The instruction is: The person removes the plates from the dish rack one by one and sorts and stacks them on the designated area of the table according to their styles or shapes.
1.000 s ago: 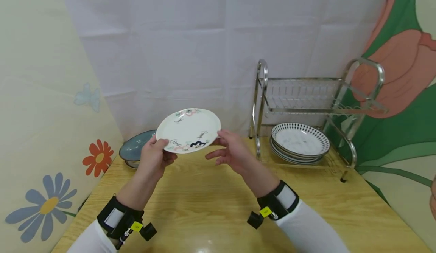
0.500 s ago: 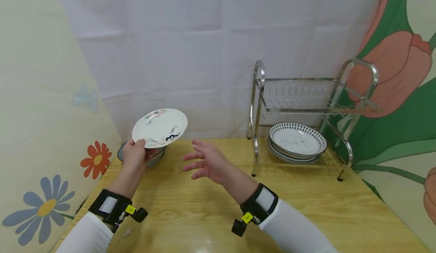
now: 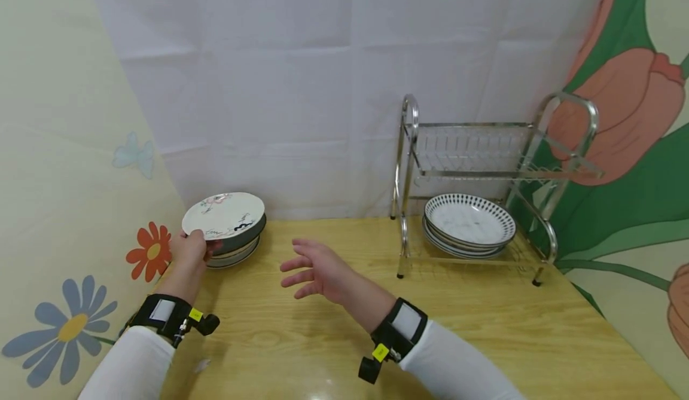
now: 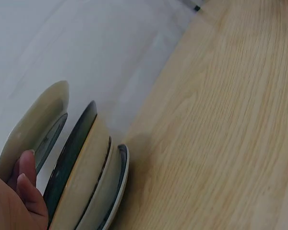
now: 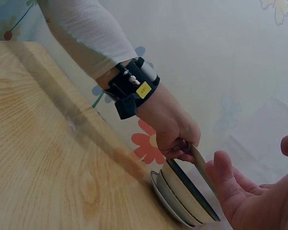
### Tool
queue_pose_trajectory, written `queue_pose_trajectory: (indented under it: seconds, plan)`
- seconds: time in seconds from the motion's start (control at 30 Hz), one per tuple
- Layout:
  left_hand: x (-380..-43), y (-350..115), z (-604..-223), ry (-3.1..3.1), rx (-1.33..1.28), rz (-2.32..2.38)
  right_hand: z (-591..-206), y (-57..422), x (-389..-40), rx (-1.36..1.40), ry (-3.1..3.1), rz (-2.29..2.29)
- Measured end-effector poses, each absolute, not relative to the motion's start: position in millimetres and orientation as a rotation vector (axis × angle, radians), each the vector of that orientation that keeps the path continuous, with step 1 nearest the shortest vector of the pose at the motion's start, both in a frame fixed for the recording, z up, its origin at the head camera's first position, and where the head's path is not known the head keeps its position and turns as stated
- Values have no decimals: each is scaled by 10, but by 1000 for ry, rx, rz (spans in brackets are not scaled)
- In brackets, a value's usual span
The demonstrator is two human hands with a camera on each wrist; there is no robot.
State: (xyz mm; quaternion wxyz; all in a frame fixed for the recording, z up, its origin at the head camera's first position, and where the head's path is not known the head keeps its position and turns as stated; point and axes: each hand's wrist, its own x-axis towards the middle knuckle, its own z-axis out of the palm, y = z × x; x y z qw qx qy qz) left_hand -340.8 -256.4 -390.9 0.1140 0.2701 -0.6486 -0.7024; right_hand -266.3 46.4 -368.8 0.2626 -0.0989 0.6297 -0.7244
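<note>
"Behind everything hangs a pale cloth (image 3: 280,89), and a wooden table (image 3: 301,358) reaches back to it. What's the next biggest thing?"

"That'd be the two-tier metal rack (image 3: 473,174), off to the person's right. Its lower level bears a stack of plates (image 3: 468,220), the top one ringed with dark marks."

"And over on the left?"

"Another stack of dishes (image 3: 242,243), dark at the top. Directly above it is the flowered plate (image 3: 223,211). The left wrist view shows a gap between them along the visible edge, so I'd say it isn't resting there yet."

"Who's got it?"

"Just the left hand (image 3: 187,247). It pinches the near edge, thumb on top, fingers (image 4: 28,165) tucked below. The right hand (image 3: 323,271) holds nothing; its fingers are spread above the table, well apart from the plate."

"Which step would you call that?"

"My guess is placing: one plate being stacked, with only the setting down left."

"So what does the next move call for?"

"Centring it, I think, then lowering the far edge first so those fingers can slip out before the near edge settles. They sit between plate and stack, so they could get nipped. A quick drop might chip something, too."
</note>
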Motion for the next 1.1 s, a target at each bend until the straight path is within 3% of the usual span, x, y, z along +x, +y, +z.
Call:
queue_pose_trajectory:
  seconds: [0.43, 1.1]
  plan:
    - [-3483, -2739, -4028, -1919, 932, -2015, -3927, 310, -2558, -245, 1720, -1887]
    - [-3510, -2777, -4022, -2133, 910, -1884, -3961, 310, -2536, -231, 1765, -1872]
